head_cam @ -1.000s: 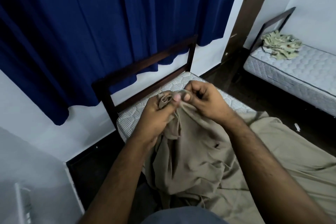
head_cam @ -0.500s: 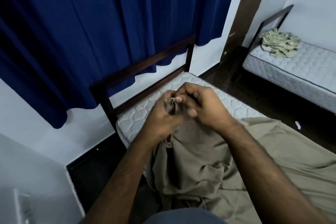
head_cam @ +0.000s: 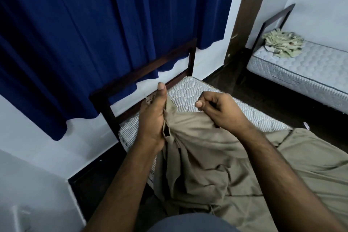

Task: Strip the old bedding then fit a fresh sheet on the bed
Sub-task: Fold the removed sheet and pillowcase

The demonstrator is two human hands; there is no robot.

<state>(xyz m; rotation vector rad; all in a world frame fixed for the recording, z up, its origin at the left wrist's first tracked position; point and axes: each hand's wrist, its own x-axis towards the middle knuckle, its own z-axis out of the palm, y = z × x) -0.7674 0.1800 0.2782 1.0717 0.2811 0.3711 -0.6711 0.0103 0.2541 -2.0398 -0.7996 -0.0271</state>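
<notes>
1. Where the wall meets the near bed's head end, a dark blue curtain (head_cam: 84, 30) hangs in deep folds, its lower hem falling in front of the top rail of the dark wooden headboard (head_cam: 143, 73).
2. The near mattress (head_cam: 190, 90), quilted in a hexagon pattern with a striped side, lies bare at its head end; the rest of it is covered.
3. A tan sheet (head_cam: 216, 156) lies rumpled over the mattress from about its middle toward the person, with one bunched corner lifted up at the left edge of the bed and the cloth hanging down over that side.
4. A second bed (head_cam: 308, 69) stands well apart at the far right, across a strip of dark floor, its own mattress bare.
5. A crumpled heap of patterned bedding (head_cam: 282, 43) sits at the head end of that second bed, just beside its dark frame.
6. The left hand (head_cam: 154, 118) grips the gathered corner of the sheet, fingers curled round the cloth and thumb pointing upward; a frayed bit of fabric shows above the fingers.
7. The right hand (head_cam: 218, 111) hovers just above the sheet, apart from the left, fingers curled with thumb against forefinger; whether a thread or fold is pinched there cannot be told.
</notes>
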